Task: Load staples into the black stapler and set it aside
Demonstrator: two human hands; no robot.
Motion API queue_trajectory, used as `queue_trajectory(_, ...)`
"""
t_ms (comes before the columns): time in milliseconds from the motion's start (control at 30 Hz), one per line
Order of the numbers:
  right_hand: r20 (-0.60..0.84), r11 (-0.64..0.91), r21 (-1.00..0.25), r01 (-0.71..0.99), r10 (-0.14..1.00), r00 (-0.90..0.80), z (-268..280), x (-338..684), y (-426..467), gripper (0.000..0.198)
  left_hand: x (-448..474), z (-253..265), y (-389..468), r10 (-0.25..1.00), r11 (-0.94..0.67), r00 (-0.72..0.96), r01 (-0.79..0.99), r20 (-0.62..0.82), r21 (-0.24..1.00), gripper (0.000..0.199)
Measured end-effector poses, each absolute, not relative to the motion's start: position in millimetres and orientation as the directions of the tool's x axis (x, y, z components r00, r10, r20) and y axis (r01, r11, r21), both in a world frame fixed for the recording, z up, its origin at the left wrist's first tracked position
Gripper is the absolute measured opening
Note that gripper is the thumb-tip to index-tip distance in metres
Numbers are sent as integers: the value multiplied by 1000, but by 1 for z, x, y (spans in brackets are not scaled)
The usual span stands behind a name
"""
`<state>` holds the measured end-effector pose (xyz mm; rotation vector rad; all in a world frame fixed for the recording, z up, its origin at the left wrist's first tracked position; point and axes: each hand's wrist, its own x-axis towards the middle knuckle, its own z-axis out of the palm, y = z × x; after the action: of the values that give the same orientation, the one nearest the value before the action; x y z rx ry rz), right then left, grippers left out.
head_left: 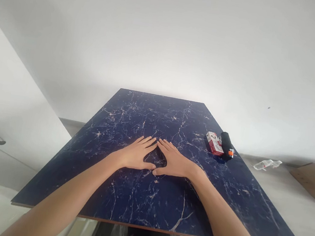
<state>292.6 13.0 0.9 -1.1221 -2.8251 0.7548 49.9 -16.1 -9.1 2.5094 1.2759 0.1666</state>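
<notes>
The left hand [138, 155] and right hand [177, 162] lie on the blue marbled tabletop [86, 162], thumbs spread from fingers, nothing grasped. The red-and-white box [215, 143] and black cylinder [226, 142] sit untouched, side by side, near its right edge.

The dark blue, rectangular desk [158, 114] looks smooth and faintly glossy, patterned like white-veined marble, with a thin reddish-brown, wood-like edge [142, 227]. The small red-and-white box [215, 143] looks like printed card, the black cylinder [226, 141] matt. The flat white wall [168, 37] is matt, the clear bottle-like object [264, 164] shiny plastic, the brown box [312, 181] dull cardboard.
</notes>
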Motion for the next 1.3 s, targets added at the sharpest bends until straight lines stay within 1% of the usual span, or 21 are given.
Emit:
queue_trajectory(133, -212, 599, -438, 670, 656, -725, 5, 292, 9, 131, 53, -8, -19, 801, -548, 596, 771, -63, 324, 100)
queue_trajectory(333, -211, 624, -434, 650, 631, -747, 7, 298, 9, 124, 57, -4, -24, 844, -485, 527, 830, -103, 275, 107)
queue_trajectory(367, -208, 621, -427, 657, 639, -740, 7, 299, 9, 124, 56, -4, -24, 850, -476, 516, 837, -102, 270, 106)
queue_trajectory(433, -209, 602, -413, 684, 668, -714, 5, 302, 10, 119, 53, -4, -23, 866, -459, 494, 846, -74, 273, 96)
queue_trajectory(500, -205, 579, -405, 707, 696, -688, 3, 305, 10, 111, 50, -5, -20, 888, -435, 459, 855, -23, 282, 83)
queue_trajectory(567, -170, 572, -401, 716, 721, -672, 2, 306, 10, 103, 49, -6, -18, 905, -408, 426, 867, -1, 287, 78)
queue_trajectory(667, -125, 568, -381, 730, 750, -649, -2, 307, 12, 96, 49, -10, -16, 906, -387, 419, 875, -56, 290, 80)
queue_trajectory(733, -154, 556, -352, 753, 759, -632, -4, 306, 14, 95, 50, -12, -15, 906, -382, 418, 878, -74, 287, 84)
queue_trajectory(800, -163, 546, -323, 773, 772, -614, -5, 305, 15, 95, 52, -12, -15, 912, -379, 407, 880, -41, 287, 87)
queue_trajectory(900, -104, 542, -314, 779, 796, -596, -5, 305, 17, 94, 54, -11, -15, 919, -383, 393, 876, 26, 295, 84)
queue_trajectory(1033, -141, 544, -329, 772, 780, -610, -3, 308, 18, 96, 54, -8, -15, 910, -397, 415, 877, -9, 272, 78)
queue_trajectory(1167, -53, 538, -342, 771, 808, -587, 0, 313, 20, 96, 52, -9, -14, 924, -378, 377, 886, 56, 267, 84)
queue_trajectory(1267, -58, 584, -353, 731, 767, -639, -2, 315, 21, 91, 54, -9, -14, 924, -377, 378, 887, 48, 265, 88)
queue_trajectory(1300, -40, 593, -350, 725, 763, -645, -2, 316, 22, 89, 55, -8, -14, 925, -378, 373, 889, 71, 258, 89)
